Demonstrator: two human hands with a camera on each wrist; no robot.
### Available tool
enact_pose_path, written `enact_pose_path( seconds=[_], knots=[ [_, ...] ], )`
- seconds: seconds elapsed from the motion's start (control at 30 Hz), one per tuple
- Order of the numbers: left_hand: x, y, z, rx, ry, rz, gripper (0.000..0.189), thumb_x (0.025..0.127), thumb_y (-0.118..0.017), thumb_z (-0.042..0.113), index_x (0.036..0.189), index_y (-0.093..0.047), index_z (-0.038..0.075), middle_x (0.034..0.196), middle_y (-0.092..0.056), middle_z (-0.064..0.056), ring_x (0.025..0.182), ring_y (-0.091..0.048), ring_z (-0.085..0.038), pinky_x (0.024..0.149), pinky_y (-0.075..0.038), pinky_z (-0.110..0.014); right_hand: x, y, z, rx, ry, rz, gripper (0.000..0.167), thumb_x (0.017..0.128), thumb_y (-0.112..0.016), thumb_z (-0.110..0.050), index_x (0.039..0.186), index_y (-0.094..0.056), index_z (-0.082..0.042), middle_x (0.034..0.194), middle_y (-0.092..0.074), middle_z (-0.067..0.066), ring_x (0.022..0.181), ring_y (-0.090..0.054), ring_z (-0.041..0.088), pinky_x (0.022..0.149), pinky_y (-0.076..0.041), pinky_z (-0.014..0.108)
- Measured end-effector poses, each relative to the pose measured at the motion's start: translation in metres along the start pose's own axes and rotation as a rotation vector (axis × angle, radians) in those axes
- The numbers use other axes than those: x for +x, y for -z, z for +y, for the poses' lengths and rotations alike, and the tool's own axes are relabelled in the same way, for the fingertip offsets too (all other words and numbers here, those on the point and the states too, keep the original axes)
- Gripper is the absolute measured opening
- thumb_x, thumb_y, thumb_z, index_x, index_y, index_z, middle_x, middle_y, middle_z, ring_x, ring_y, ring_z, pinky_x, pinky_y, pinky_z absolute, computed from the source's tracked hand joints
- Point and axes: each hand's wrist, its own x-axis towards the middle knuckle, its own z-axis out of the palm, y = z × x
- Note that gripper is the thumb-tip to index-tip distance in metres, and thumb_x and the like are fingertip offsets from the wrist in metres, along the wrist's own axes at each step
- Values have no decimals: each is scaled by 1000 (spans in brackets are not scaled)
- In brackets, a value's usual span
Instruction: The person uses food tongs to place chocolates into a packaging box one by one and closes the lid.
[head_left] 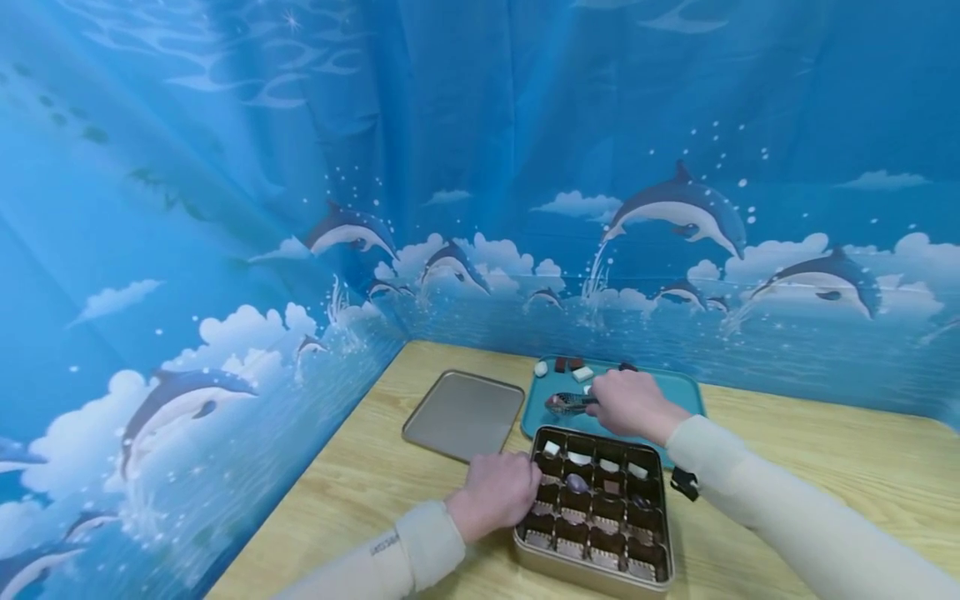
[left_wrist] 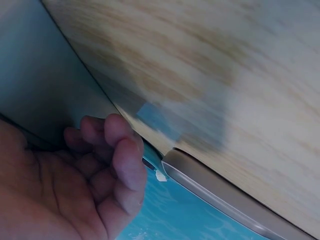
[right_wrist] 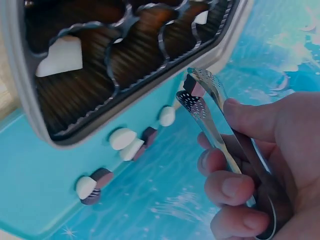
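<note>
My right hand (head_left: 632, 402) holds small metal tongs (right_wrist: 215, 135) with perforated tips. Between the tips is a small brown and pink chocolate (right_wrist: 195, 86), above the teal tray (head_left: 678, 387). At the near side of that tray sits a tin (head_left: 592, 571) with a dark divided insert. White pieces fill its far row; a purple egg-shaped piece (head_left: 576, 482) and a brown square piece (head_left: 611, 486) sit in the second. My left hand (head_left: 504, 492) grips the tin's left edge with curled fingers; its thumb is hidden in the left wrist view.
A flat metal lid (head_left: 467, 414) lies on the wooden table (head_left: 360, 508), left of the tray. White and brown pieces (right_wrist: 122, 138) are scattered on the tray. A black object (head_left: 684, 483) lies beside the tin's right side. A blue dolphin-print curtain (head_left: 480, 167) stands behind the table.
</note>
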Motion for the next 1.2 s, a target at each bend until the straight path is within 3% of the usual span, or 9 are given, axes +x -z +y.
enact_pose_path(
  seconds=[0.07, 0.2, 0.37, 0.6, 0.73, 0.83, 0.97, 1.07, 1.2],
  knots=[
    [1, 0, 0, -1, -1, -2, 47, 109, -33, 38, 76, -57, 15, 67, -51, 1, 59, -53, -17, 56, -50, -38, -8, 4, -1, -16, 16, 14, 21, 97, -68, -27, 105, -76, -10, 62, -59, -2, 44, -45, 11, 42, -33, 26],
    [1, 0, 0, 0, -3, 4, 47, 109, -33, 38, 76, -57, 15, 66, -51, 1, 59, -53, -18, 55, -49, -37, -24, 14, -5, -27, 55, 38, 26, 97, -68, -28, 113, -75, -8, 59, -58, -3, 42, -44, 10, 41, -29, 25],
    [2, 0, -1, 6, -11, 9, 46, 108, -34, 38, 77, -58, 15, 66, -52, 1, 59, -54, -17, 53, -49, -37, -45, 20, -10, 1, 93, 56, 17, 95, -70, -27, 102, -77, -13, 53, -50, -7, 43, -41, 9, 42, -28, 25],
    [1, 2, -3, 37, -41, 21, 42, 107, -38, 37, 76, -57, 16, 66, -49, 3, 56, -49, -15, 51, -47, -34, -61, 21, -20, 23, 106, 37, 20, 94, -72, -26, 108, -77, -12, 71, -68, -4, 46, -49, 6, 45, -38, 26],
    [2, 3, -7, 73, -100, 24, 36, 105, -46, 35, 74, -55, 17, 65, -52, 3, 56, -52, -16, 49, -48, -35, -67, 18, -25, 20, 127, 44, 12, 94, -71, -26, 95, -77, -15, 68, -66, -6, 46, -48, 5, 45, -38, 26],
    [2, 6, -11, 19, -104, 10, 36, 103, -48, 34, 72, -57, 17, 68, -59, 0, 61, -58, -18, 52, -50, -36, -69, 16, -29, 28, 149, 48, 15, 94, -71, -27, 80, -70, -21, 58, -52, -10, 46, -45, 7, 45, -35, 26],
    [0, 9, -13, -115, -57, -30, 47, 105, -40, 39, 69, -59, 16, 74, -65, -4, 68, -63, -21, 61, -52, -39, -70, 13, -31, 40, 162, 57, 23, 94, -71, -27, 72, -64, -22, 54, -46, -10, 44, -41, 7, 44, -32, 25],
    [-3, 9, -11, -108, -72, -46, 46, 105, -39, 41, 75, -61, 13, 74, -64, -4, 70, -65, -23, 61, -52, -41, -71, 11, -31, 52, 167, 56, 26, 94, -72, -26, 70, -63, -22, 52, -45, -10, 43, -39, 6, 43, -30, 23],
    [-7, 6, -6, -71, -81, -21, 46, 106, -36, 41, 86, -63, 10, 71, -59, -4, 66, -64, -24, 54, -50, -40, -73, 11, -32, 69, 160, 45, 27, 93, -72, -26, 69, -62, -22, 51, -46, -12, 42, -40, 5, 42, -30, 22]
  ],
)
